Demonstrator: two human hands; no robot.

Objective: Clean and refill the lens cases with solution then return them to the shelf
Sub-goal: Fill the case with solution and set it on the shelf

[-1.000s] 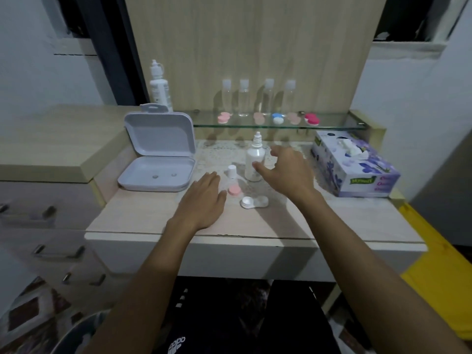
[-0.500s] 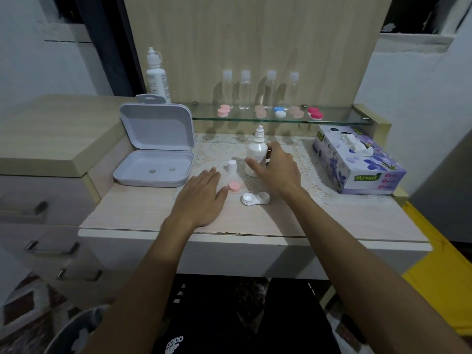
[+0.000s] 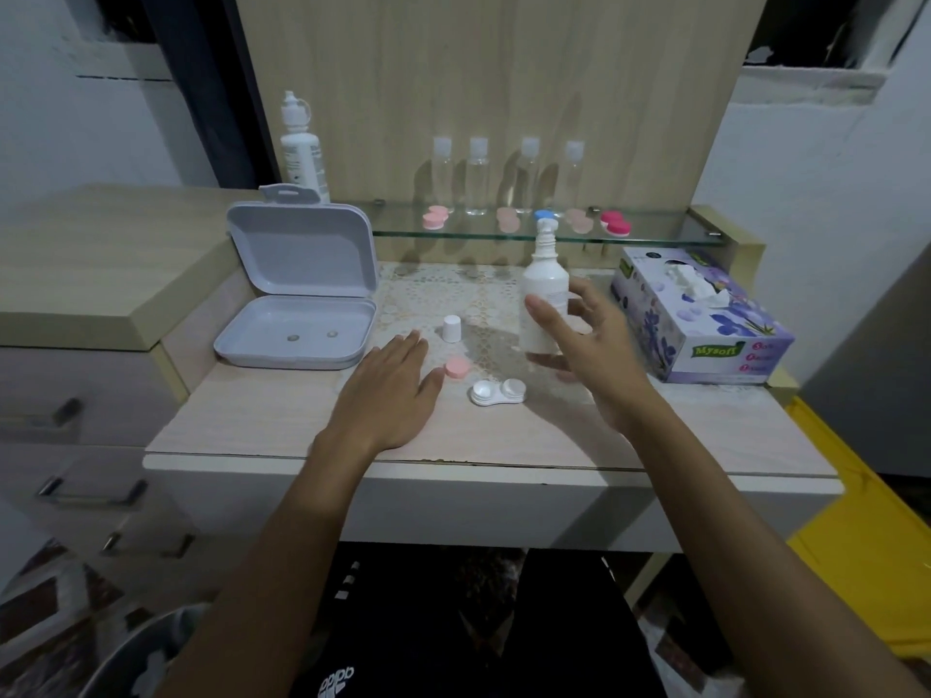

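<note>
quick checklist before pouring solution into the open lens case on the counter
1. Solution bottle gripped by right hand: ok.
2. Bottle cap off, standing on counter: ok.
3. Lens case wells uncovered: ok; one pink lid lies beside it.
4. Left hand steadying case: not ok, it rests flat beside it.
5. Nozzle over a well: not ok, bottle is upright behind the case.
6. Wells clean: cannot tell.

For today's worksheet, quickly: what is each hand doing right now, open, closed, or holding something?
Left hand: open, fingers straight, lying flat on the table.
Right hand: holding the solution bottle, thumb and fingers curled round it.
</note>
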